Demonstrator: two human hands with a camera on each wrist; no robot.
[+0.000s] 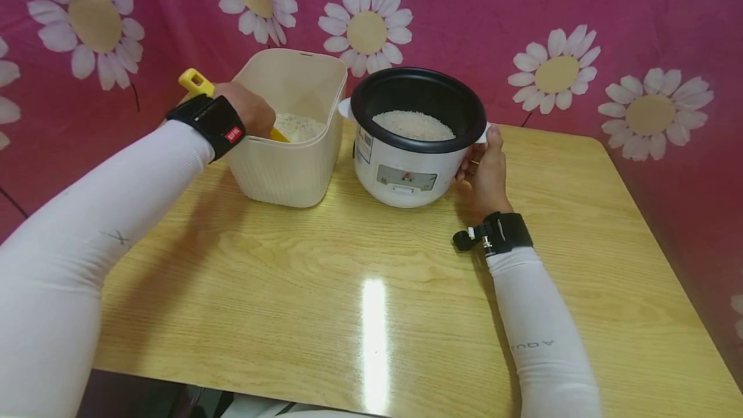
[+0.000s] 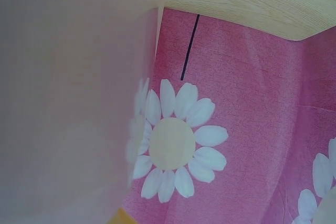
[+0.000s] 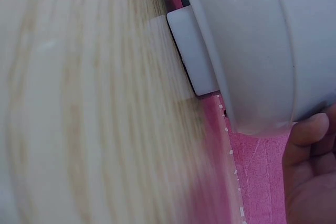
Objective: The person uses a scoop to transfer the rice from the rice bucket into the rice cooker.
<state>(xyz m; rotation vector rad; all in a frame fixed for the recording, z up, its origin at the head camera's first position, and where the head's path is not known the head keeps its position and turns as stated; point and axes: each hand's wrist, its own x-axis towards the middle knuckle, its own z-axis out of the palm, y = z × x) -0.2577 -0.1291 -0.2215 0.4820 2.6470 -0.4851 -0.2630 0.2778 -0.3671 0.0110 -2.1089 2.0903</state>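
Observation:
My left hand (image 1: 248, 108) reaches over the near rim of a cream bin (image 1: 278, 179) and grips a yellow scoop (image 1: 196, 82). The scoop's handle end sticks out behind the wrist, and its lower part goes down into the bin near white rice (image 1: 298, 126); its tip is hidden. To the right stands a white rice cooker (image 1: 400, 169) with no lid on, rice (image 1: 413, 125) lying in its dark pot. My right hand (image 1: 487, 169) holds the cooker's right side handle, thumb on top and fingers beneath. The right wrist view shows that hand (image 3: 310, 166) against the cooker's side.
Bin and cooker stand close together near the back of the wooden table (image 1: 278, 289). Behind it hangs a pink cloth (image 1: 464, 11) with white flowers. The table's front edge runs along the bottom of the head view.

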